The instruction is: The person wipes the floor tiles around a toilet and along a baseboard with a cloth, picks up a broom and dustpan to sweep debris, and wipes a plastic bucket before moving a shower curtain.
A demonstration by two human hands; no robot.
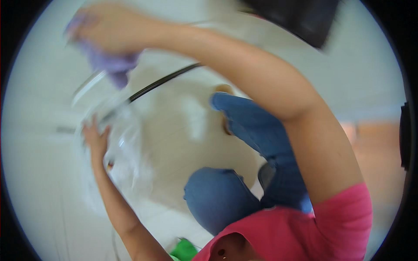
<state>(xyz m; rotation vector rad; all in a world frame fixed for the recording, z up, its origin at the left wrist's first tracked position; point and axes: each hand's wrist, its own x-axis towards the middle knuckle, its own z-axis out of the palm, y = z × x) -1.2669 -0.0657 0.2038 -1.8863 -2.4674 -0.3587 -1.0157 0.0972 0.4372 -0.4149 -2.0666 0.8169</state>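
A purple cloth (111, 63) is bunched in my right hand (104, 30), which is stretched out to the far left and blurred by motion. Its fingers are closed round the cloth, and some of the fabric hangs below the palm. Lower on the left, my left hand (96, 140) has its fingers spread. It rests on or against a whitish, see-through plastic sheet or bag (130, 152); blur hides the exact contact. A dark rod or strip (163, 81) runs from beside the plastic toward my right forearm. A pale curved bar (88, 87) shows under the cloth.
A large dark brown or black object (296, 17) stands at the far right on the pale floor. Something green (185, 250) lies near the lower edge. My bent legs in blue jeans (222, 198) take up the middle. An orange-brown surface (383, 152) shows at right.
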